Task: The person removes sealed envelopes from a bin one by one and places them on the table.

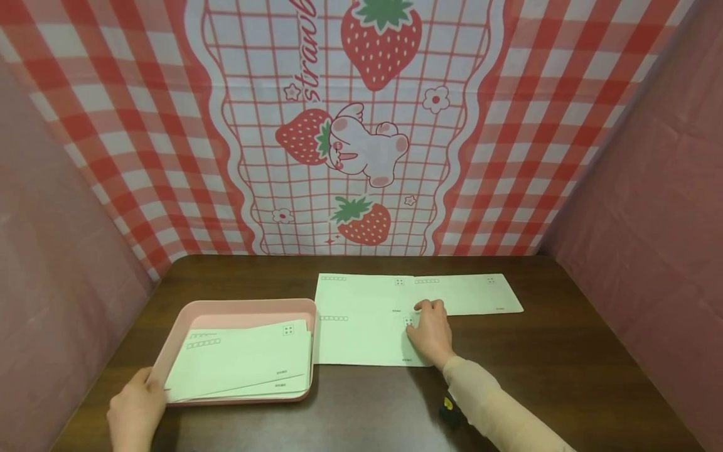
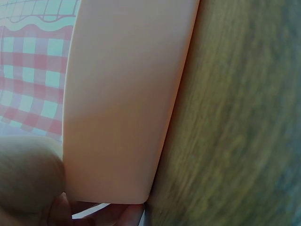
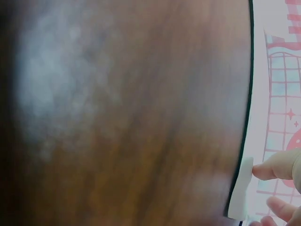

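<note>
My left hand (image 1: 135, 405) holds the front left corner of a shallow pink tray (image 1: 248, 306). In the left wrist view the fingers wrap around the end of the tray wall (image 2: 117, 117). Several pale envelopes (image 1: 243, 358) lie loosely stacked in it, printed with postcode boxes and a stamp square. To the tray's right, one envelope (image 1: 361, 342) lies in front of another (image 1: 361, 294). My right hand (image 1: 433, 333) rests over the front one's right end, covering part of it. In the right wrist view the thumb (image 3: 273, 167) touches a pale paper edge (image 3: 242, 188), other fingers spread apart.
A third envelope (image 1: 469, 298) lies at the back right, its left edge meeting the back envelope. The dark wooden table (image 1: 553, 376) has rounded back corners. Behind it hangs a red checked cloth (image 1: 508, 157) with strawberries; pink curtains (image 1: 638, 220) flank both sides.
</note>
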`<action>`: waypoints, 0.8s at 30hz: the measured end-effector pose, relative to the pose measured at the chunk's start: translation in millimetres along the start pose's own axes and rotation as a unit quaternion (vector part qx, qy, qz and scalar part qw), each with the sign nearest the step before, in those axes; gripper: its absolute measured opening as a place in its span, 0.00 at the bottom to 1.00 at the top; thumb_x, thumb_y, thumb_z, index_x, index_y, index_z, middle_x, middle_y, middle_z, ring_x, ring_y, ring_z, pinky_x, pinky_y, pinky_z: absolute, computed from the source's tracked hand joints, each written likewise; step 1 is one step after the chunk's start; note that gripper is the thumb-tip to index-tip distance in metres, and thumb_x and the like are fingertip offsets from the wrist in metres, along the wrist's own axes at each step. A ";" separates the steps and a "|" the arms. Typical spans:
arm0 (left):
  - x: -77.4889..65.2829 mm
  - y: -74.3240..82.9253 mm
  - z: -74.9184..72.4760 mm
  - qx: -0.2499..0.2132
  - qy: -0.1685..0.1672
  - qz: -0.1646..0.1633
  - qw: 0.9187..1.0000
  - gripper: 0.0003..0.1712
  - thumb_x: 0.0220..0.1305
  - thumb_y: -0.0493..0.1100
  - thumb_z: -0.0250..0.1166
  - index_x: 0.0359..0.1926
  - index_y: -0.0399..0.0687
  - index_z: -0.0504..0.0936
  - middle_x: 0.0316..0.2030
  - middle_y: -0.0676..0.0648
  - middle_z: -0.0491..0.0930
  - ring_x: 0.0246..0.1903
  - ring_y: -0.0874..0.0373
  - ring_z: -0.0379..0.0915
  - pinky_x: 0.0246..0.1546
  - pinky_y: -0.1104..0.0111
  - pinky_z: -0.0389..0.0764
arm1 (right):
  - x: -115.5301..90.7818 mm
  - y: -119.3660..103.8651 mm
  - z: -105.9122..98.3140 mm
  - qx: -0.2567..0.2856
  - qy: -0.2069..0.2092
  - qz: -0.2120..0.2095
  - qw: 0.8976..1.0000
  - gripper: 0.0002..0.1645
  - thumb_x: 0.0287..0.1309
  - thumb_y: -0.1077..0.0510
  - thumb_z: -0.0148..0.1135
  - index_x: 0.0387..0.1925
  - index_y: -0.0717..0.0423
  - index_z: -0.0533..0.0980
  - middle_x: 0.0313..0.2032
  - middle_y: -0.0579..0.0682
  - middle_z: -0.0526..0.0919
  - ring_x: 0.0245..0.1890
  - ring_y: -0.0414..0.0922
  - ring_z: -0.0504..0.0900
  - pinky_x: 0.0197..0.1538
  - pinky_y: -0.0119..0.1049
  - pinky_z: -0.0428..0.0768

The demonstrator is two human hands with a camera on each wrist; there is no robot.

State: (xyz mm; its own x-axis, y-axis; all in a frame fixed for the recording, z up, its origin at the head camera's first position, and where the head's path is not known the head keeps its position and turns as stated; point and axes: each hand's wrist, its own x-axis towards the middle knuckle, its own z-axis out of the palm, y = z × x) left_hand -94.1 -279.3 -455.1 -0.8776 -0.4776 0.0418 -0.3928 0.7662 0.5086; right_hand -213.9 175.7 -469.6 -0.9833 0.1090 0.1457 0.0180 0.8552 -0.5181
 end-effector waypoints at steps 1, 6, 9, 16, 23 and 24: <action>0.1 -0.2 0.1 0.000 0.001 0.001 1.000 0.18 0.55 0.37 0.42 0.46 0.35 0.68 0.41 0.25 0.68 0.36 0.24 0.62 0.28 0.46 0.63 | 0.0 -0.3 -0.2 -0.006 0.003 -0.004 1.000 0.23 0.36 0.60 0.62 0.40 0.59 0.69 0.40 0.57 0.64 0.40 0.51 0.65 0.36 0.44 0.67; 0.0 -0.4 0.6 -0.001 0.002 0.003 1.000 0.18 0.55 0.37 0.42 0.46 0.35 0.68 0.41 0.26 0.68 0.36 0.24 0.62 0.28 0.46 0.63 | -0.2 -1.0 -0.1 -0.057 0.000 -0.038 0.998 0.17 0.37 0.59 0.61 0.35 0.57 0.72 0.33 0.53 0.70 0.34 0.50 0.69 0.35 0.43 0.66; 0.4 -0.1 0.1 -0.001 0.004 0.007 1.000 0.18 0.55 0.37 0.42 0.46 0.35 0.68 0.41 0.26 0.68 0.35 0.24 0.62 0.27 0.47 0.63 | -0.2 -3.0 -0.1 -0.100 -0.010 -0.065 0.993 0.09 0.40 0.59 0.58 0.30 0.53 0.74 0.27 0.48 0.73 0.29 0.47 0.72 0.32 0.42 0.66; 0.2 -0.8 -3.2 0.004 0.000 0.007 1.000 0.19 0.55 0.37 0.42 0.46 0.34 0.68 0.41 0.26 0.68 0.35 0.24 0.62 0.28 0.46 0.63 | 3.2 -22.6 0.9 -0.104 -0.005 -0.112 0.988 0.05 0.42 0.60 0.57 0.26 0.51 0.76 0.24 0.46 0.74 0.24 0.44 0.73 0.28 0.41 0.68; -0.2 -1.3 -1.5 -0.002 0.000 0.010 1.000 0.18 0.56 0.37 0.42 0.46 0.35 0.68 0.41 0.26 0.69 0.35 0.24 0.62 0.28 0.47 0.64 | 1.9 -81.8 7.8 -0.026 0.026 -0.198 0.979 0.05 0.45 0.60 0.55 0.26 0.47 0.75 0.25 0.42 0.75 0.22 0.37 0.72 0.24 0.31 0.68; -0.1 -1.0 -0.8 -0.003 0.000 0.010 1.000 0.18 0.56 0.37 0.42 0.46 0.35 0.68 0.41 0.27 0.69 0.36 0.25 0.62 0.28 0.47 0.64 | 0.9 -91.6 8.6 -0.020 0.025 -0.217 0.976 0.05 0.46 0.59 0.55 0.27 0.47 0.75 0.25 0.41 0.75 0.22 0.36 0.72 0.25 0.30 0.69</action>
State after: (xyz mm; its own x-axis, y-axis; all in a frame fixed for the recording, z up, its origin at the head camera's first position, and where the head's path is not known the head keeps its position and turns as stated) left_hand -93.4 -280.4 -454.9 -0.8852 -0.4622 0.0523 -0.3736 0.7734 0.5122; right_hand -218.1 93.1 -429.2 -0.8895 -0.2443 0.3861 -0.3905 0.8453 -0.3648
